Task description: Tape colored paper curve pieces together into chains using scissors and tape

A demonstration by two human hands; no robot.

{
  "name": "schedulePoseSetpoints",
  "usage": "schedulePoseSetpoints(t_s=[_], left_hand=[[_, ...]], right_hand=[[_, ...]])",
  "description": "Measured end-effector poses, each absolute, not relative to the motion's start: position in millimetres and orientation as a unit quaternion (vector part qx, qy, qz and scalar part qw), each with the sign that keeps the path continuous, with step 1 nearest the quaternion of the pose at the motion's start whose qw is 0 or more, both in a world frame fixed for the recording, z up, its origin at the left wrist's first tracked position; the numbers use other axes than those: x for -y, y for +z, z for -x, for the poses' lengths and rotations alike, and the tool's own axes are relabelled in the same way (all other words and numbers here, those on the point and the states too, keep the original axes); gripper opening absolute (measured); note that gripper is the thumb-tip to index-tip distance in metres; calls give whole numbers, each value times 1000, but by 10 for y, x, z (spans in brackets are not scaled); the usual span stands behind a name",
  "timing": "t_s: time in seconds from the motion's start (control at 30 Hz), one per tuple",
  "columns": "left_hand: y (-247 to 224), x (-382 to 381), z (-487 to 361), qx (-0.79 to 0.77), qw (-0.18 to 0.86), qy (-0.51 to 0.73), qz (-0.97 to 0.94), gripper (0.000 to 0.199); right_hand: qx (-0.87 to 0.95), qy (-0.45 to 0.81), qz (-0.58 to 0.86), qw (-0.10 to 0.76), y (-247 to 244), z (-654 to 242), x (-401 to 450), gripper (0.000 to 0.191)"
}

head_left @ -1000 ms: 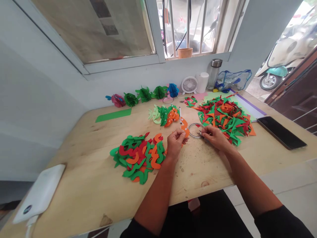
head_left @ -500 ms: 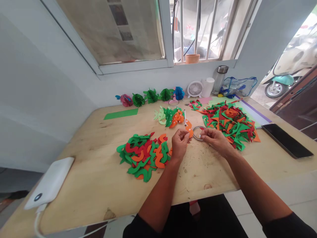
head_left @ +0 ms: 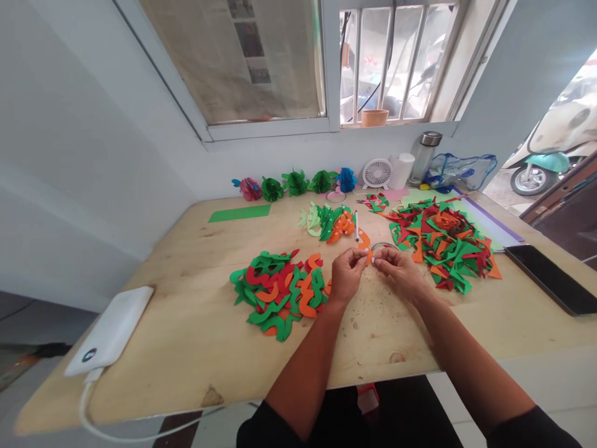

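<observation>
My left hand (head_left: pixel 347 272) is closed, pinching the lower end of a curvy orange paper cutout (head_left: pixel 364 239) that carries small white bits. Right beside it, my right hand (head_left: pixel 400 271) is closed in a pinch on a tiny white piece (head_left: pixel 374 260), which looks like a bit of tape. The two sets of fingertips nearly meet at the cutout. Behind my right fingers lies a thin ring-shaped roll (head_left: pixel 383 245), partly covered by the hand. A white pen (head_left: pixel 357 226) lies just beyond the cutout. To the left of my left hand is a pile of wavy green, red and orange cutouts (head_left: pixel 280 292).
Paper scraps (head_left: pixel 450 242) heap up on the right, with a black phone (head_left: pixel 553 279) beside them. Finished-looking paper figures (head_left: pixel 296 183) line the wall, near a small fan (head_left: pixel 377 173). A dotted paper caterpillar shape (head_left: pixel 329 223) lies mid-table. A white power bank (head_left: pixel 109 330) sits left.
My right hand has moved left from beside the ring-shaped roll to my left fingertips, bringing the tiny white piece to the orange cutout. The whole view has shifted slightly.
</observation>
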State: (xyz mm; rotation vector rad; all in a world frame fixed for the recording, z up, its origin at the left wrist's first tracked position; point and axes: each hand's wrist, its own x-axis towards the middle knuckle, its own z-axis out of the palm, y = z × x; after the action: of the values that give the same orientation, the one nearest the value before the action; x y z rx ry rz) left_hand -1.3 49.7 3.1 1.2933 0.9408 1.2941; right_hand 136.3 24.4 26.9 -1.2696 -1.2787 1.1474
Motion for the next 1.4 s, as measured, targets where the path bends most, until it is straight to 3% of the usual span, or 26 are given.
schedulePoseSetpoints(t_s=[0.17, 0.63, 1.4], left_hand=[[-48, -500, 12, -387, 462, 531, -596, 13], [-46, -484, 6, -396, 451, 495, -628, 12], [-42, -453, 27, -428, 375, 456, -685, 11]], right_hand=[[521, 476, 514, 487, 267, -1376, -232, 23], [535, 466, 538, 455, 237, -1402, -228, 21], [503, 515, 507, 474, 230, -1399, -224, 22]])
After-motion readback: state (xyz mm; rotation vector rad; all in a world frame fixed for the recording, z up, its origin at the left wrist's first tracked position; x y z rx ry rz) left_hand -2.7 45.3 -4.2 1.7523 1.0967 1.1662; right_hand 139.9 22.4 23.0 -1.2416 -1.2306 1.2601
